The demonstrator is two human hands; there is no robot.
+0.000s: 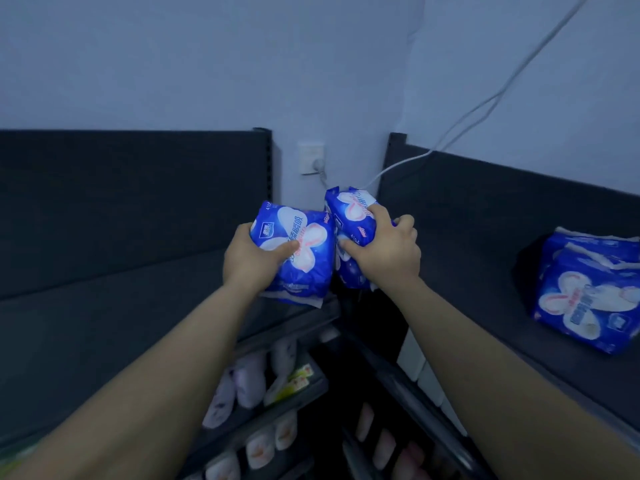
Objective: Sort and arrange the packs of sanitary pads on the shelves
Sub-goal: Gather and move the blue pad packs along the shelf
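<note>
Blue pack [311,268] clutched by L hand [249,261]; 2nd pack [349,211] clutched by R hand [384,251].

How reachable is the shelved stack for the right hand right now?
Likely not for a grasp: the right hand already grips a pack. The way to the stack looks free, with only bare shelf between.

Wall socket [310,156]; white cable [510,80] across pale wall [207,64].
</note>
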